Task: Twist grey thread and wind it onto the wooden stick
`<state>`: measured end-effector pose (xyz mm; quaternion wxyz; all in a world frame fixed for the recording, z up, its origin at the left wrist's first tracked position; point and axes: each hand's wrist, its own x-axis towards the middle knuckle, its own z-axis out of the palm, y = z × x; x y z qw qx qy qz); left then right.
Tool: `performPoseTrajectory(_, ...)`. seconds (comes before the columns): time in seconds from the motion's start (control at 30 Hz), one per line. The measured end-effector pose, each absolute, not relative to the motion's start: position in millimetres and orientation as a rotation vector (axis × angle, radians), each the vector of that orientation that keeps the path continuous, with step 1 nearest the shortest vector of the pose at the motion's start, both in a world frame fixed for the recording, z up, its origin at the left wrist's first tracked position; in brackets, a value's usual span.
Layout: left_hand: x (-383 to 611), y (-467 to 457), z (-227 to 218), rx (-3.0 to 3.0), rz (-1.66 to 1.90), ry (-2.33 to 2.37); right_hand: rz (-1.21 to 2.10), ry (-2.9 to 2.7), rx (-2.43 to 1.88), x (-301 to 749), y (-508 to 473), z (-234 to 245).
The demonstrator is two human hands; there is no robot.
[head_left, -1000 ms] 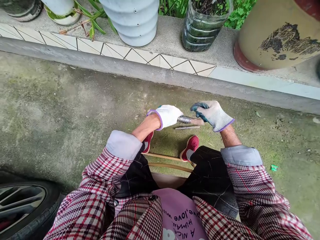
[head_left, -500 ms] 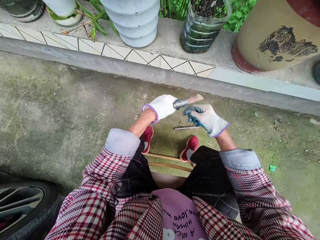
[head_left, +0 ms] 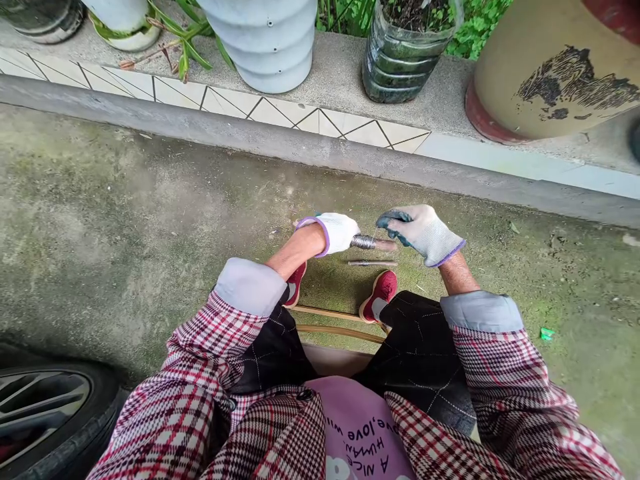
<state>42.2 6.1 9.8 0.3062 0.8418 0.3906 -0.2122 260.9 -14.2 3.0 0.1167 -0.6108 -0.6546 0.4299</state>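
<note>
My left hand point(head_left: 336, 232), in a white glove with a purple cuff, is closed around a wooden stick point(head_left: 387, 246). Silvery wire point(head_left: 364, 242) is wound in tight coils about the part of the stick beside the glove. My right hand point(head_left: 420, 230), in a matching glove with dark blue-green fingers, is pinched just above the stick's bare end. From its fingertips a thin strand runs down to the coils. On the ground below lies a thinner stick point(head_left: 373, 263) with something wound around its middle.
Red shoes point(head_left: 384, 288) stand on the mossy concrete floor point(head_left: 165, 220). A low tiled ledge ahead holds a white bucket point(head_left: 265, 47), a cut plastic bottle planter point(head_left: 400, 67) and a large tan pot point(head_left: 540, 80). A car wheel point(head_left: 45, 413) is at lower left.
My left hand has moved down and slightly right, and the wrapped stick has turned so its bare end points more level. My right hand has shifted slightly right and up.
</note>
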Motion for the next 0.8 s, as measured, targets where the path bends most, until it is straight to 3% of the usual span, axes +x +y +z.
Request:
performPoseTrajectory(0.27, 25, 20, 15, 1.828, -0.211, 1.011, 1.546, -1.473, -1.633, 245, -12, 0)
performPoseTrajectory(0.43, 24, 19, 15, 1.569, -0.113, 1.098, 1.402, -1.576, -1.723, 233, -22, -2)
performPoseTrajectory(0.63, 31, 20, 9, 1.765, -0.236, 1.226, 1.144, -2.034, -1.825, 227, -39, 9)
performPoseTrajectory(0.8, 36, 20, 0, 2.168, -0.475, 1.461, 1.159, -2.201, -1.817, 228, -42, 22)
